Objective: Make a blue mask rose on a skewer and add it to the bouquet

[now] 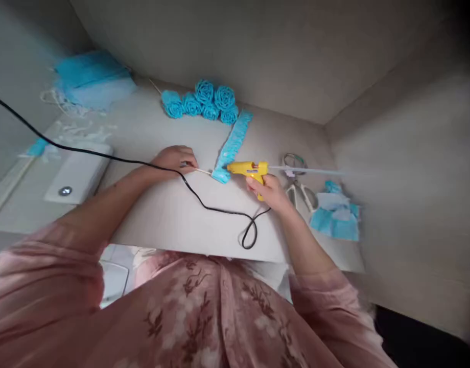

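My right hand (271, 191) is closed round the handle of a yellow glue gun (242, 168), with a long pale glue stick (307, 170) coming out of its back. The gun's nozzle meets the near part of a blue fringed strip (235, 140) lying on the table. Between the fingers of my left hand (177, 158) is a thin wooden stick (203, 171), whose far end reaches the rolled near end of the strip. Beyond the strip, several blue rolled flowers (210, 99) sit in a cluster.
A black cord (143, 162) runs across the table and loops near its front edge. Scissors (302, 197) and blue fabric pieces (336, 217) lie at right. Blue face masks (93, 76) are stacked at back left, beyond a white box (76, 176). Walls enclose the table.
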`<action>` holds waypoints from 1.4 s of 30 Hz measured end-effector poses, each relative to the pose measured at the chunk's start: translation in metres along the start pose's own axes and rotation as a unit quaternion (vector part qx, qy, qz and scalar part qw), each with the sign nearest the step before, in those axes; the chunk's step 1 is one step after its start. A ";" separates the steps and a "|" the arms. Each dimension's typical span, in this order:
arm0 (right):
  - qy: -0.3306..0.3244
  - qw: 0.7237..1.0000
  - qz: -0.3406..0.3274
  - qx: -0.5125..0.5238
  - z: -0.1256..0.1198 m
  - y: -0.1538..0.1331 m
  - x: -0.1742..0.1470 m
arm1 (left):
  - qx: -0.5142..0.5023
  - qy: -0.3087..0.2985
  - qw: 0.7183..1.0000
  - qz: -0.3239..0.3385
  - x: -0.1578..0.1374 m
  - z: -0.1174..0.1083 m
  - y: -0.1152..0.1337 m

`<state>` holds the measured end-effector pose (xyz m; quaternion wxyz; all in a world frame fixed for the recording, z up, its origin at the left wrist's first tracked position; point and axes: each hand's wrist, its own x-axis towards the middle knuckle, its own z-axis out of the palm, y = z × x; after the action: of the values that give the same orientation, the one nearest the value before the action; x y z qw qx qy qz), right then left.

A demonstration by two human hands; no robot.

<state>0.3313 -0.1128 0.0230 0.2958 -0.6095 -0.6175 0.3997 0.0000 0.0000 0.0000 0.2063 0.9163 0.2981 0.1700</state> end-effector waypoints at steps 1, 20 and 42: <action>0.000 1.000 0.004 0.003 0.000 0.000 0.001 | 0.000 -0.003 1.000 -0.001 0.000 0.000 0.000; -0.012 1.000 -0.013 -0.003 -0.016 -0.006 -0.004 | -0.005 0.005 1.000 -0.011 0.000 -0.001 -0.001; -0.045 0.995 -0.028 -0.083 -0.038 -0.013 -0.012 | 0.002 0.000 1.000 -0.023 0.000 -0.001 0.001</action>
<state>0.3578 -0.1190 0.0551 0.2272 -0.5961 -0.6778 0.3654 0.0000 -0.0005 0.0018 0.2086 0.9096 0.3196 0.1645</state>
